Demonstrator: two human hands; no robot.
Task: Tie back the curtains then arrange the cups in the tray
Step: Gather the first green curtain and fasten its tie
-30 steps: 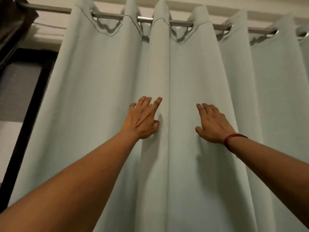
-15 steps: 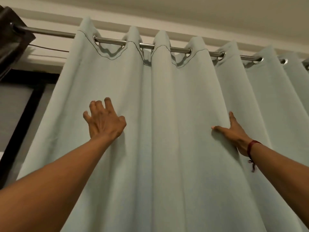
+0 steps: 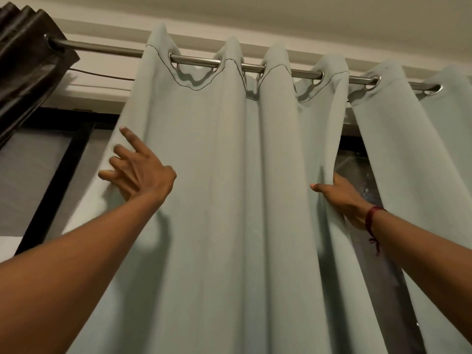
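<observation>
A pale grey-green curtain panel (image 3: 229,200) hangs in folds from a steel rod (image 3: 102,48) by metal eyelets. My left hand (image 3: 143,172) lies against the panel's left edge with its fingers spread and mostly straight. My right hand (image 3: 342,198) grips the panel's right edge, thumb in front of the fold and fingers hidden behind the cloth. A red thread band sits on that wrist. No cups and no tray are in view.
A second pale panel (image 3: 421,175) hangs to the right, with a gap showing window glass (image 3: 357,169) between the two. A dark brown curtain (image 3: 25,60) is bunched at the rod's left end. The black window frame (image 3: 58,175) shows on the left.
Both hands have moved apart from the middle of the panel to its two edges. My right hand has taken hold of the right edge, and a gap onto the window has opened there.
</observation>
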